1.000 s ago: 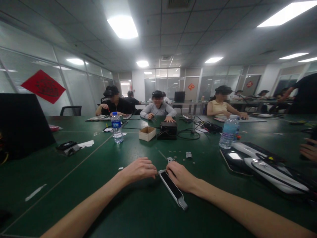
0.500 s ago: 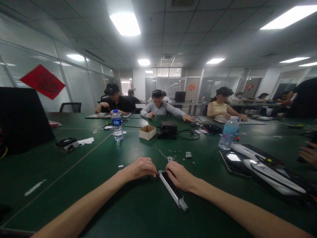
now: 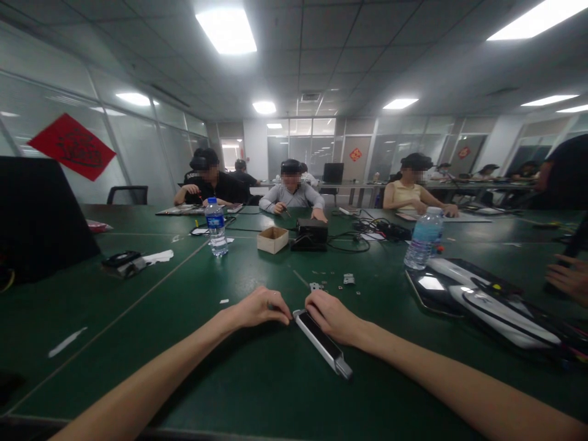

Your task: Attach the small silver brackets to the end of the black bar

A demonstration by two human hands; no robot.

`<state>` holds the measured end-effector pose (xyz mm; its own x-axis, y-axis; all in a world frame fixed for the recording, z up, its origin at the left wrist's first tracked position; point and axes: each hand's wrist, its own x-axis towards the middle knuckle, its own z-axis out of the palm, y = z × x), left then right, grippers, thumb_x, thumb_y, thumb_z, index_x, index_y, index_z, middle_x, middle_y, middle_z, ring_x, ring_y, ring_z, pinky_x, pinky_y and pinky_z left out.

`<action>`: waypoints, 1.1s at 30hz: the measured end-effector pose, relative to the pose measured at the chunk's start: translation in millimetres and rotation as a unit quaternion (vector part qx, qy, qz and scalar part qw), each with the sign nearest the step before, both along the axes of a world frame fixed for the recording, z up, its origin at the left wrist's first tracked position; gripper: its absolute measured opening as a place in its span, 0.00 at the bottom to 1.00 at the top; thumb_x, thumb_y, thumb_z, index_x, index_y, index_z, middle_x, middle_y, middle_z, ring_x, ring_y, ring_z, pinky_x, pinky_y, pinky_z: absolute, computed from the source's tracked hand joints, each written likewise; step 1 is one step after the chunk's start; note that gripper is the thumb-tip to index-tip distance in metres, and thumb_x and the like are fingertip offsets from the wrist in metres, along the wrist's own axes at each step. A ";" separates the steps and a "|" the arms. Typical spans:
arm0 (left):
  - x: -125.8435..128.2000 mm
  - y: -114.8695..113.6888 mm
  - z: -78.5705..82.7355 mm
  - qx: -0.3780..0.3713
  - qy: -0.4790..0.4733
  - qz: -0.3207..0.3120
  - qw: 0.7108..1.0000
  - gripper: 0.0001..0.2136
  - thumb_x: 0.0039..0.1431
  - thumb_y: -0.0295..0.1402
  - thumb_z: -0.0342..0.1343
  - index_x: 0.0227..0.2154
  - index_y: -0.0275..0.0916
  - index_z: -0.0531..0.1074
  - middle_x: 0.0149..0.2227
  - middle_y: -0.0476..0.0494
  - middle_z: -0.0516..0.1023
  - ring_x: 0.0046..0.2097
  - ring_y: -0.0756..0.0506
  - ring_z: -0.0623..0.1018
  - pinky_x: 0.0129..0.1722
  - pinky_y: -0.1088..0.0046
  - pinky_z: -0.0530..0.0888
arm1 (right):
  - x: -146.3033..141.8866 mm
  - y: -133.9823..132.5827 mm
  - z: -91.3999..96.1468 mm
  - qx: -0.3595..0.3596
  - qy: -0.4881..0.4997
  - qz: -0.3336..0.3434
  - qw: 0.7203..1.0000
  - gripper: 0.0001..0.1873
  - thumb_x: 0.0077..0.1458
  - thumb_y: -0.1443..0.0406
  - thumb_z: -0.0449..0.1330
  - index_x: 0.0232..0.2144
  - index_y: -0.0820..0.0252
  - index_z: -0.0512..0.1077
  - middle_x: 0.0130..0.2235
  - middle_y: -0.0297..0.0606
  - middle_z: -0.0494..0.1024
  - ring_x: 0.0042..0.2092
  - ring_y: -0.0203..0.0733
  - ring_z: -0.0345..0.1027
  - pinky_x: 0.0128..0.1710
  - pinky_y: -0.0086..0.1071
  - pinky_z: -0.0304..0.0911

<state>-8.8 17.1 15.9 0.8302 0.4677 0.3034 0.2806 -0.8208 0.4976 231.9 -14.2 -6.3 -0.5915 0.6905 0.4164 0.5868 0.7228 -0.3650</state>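
On the green table, a long narrow device [image 3: 319, 342] lies slantwise, with a silver-white casing, a dark top face and a silver tip at its near end. My right hand [image 3: 334, 315] is closed over its far part from the right side. At the device's far end, my left hand [image 3: 263, 305] has thumb and fingers pinched together; whatever they hold, if anything, is too small to make out. Just beyond my right hand lie a small metal plate [image 3: 315, 286], another bent metal piece [image 3: 349, 278] and several tiny parts.
Farther back stand an open cardboard box [image 3: 272, 242], a black box [image 3: 310, 235] with cables, and a water bottle [image 3: 215, 229]. At right, another bottle [image 3: 423, 240] stands by a black-and-white device [image 3: 496, 303]. Several people sit opposite; a person's hand [image 3: 567, 275] shows at right.
My left hand's fingers have shifted slightly at the device's far end, the knuckles a little higher. Across the table, a person's hand has moved from the cables to the black box.
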 end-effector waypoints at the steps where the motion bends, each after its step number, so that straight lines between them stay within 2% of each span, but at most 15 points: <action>1: -0.1 -0.7 -0.5 0.014 0.005 -0.005 1.000 0.07 0.58 0.36 0.63 0.34 0.37 0.80 0.32 0.47 0.82 0.35 0.49 0.78 0.36 0.79 0.71 | 0.2 0.7 -0.8 -0.003 0.002 -0.007 1.000 0.08 0.64 0.69 0.49 0.36 0.62 0.68 0.36 0.42 0.73 0.38 0.41 0.67 0.40 0.34 0.65; 5: 0.5 -5.8 -1.0 0.060 0.028 -0.020 0.998 0.03 0.59 0.30 0.62 0.35 0.38 0.79 0.33 0.47 0.81 0.36 0.49 0.77 0.36 0.78 0.70 | 0.6 1.5 -2.2 -0.025 0.010 -0.033 0.999 0.09 0.64 0.69 0.49 0.37 0.63 0.69 0.36 0.43 0.74 0.38 0.41 0.68 0.40 0.34 0.65; 9: 2.5 -15.4 4.9 0.091 0.070 -0.023 0.993 0.06 0.61 0.25 0.59 0.39 0.38 0.77 0.36 0.47 0.79 0.39 0.49 0.75 0.38 0.77 0.70 | -0.1 0.7 -0.8 -0.055 0.019 -0.038 0.998 0.09 0.64 0.69 0.49 0.38 0.64 0.70 0.36 0.42 0.75 0.37 0.41 0.70 0.39 0.33 0.66; 14: 4.7 -25.5 12.3 0.098 0.088 -0.033 0.991 0.07 0.65 0.26 0.54 0.40 0.38 0.76 0.38 0.45 0.77 0.40 0.48 0.74 0.40 0.76 0.70 | -2.2 1.6 0.4 -0.079 0.038 -0.048 0.995 0.08 0.64 0.69 0.51 0.36 0.63 0.70 0.35 0.40 0.76 0.37 0.40 0.70 0.38 0.32 0.66; 19: 5.7 -24.1 5.9 0.081 0.060 -0.047 0.994 0.09 0.67 0.26 0.50 0.40 0.38 0.76 0.36 0.44 0.76 0.40 0.48 0.74 0.40 0.76 0.70 | -2.3 2.1 2.3 -0.098 0.049 -0.044 0.993 0.08 0.64 0.69 0.52 0.35 0.62 0.71 0.35 0.39 0.76 0.37 0.39 0.71 0.38 0.32 0.66; 24: 5.8 -20.0 -1.9 0.081 0.051 -0.022 0.995 0.07 0.66 0.29 0.52 0.39 0.38 0.76 0.36 0.46 0.76 0.37 0.49 0.75 0.37 0.77 0.70 | -1.1 3.6 1.2 -0.099 0.052 -0.046 0.993 0.08 0.63 0.69 0.52 0.35 0.62 0.70 0.34 0.38 0.76 0.36 0.39 0.70 0.38 0.31 0.66; 28: 6.6 -23.0 3.2 0.167 0.064 -0.045 0.983 0.07 0.67 0.28 0.51 0.39 0.36 0.74 0.35 0.45 0.76 0.37 0.48 0.74 0.36 0.76 0.69 | -1.4 4.1 0.5 -0.095 0.048 -0.045 0.993 0.08 0.64 0.69 0.52 0.35 0.62 0.71 0.35 0.39 0.76 0.36 0.39 0.70 0.37 0.31 0.66; 33: 9.9 -32.3 13.7 0.346 0.127 -0.080 0.926 0.08 0.67 0.24 0.48 0.39 0.37 0.72 0.36 0.44 0.77 0.36 0.47 0.72 0.36 0.72 0.68 | -1.7 5.8 -2.9 -0.083 0.040 -0.055 0.994 0.08 0.63 0.69 0.52 0.35 0.62 0.70 0.35 0.39 0.76 0.36 0.38 0.70 0.38 0.32 0.66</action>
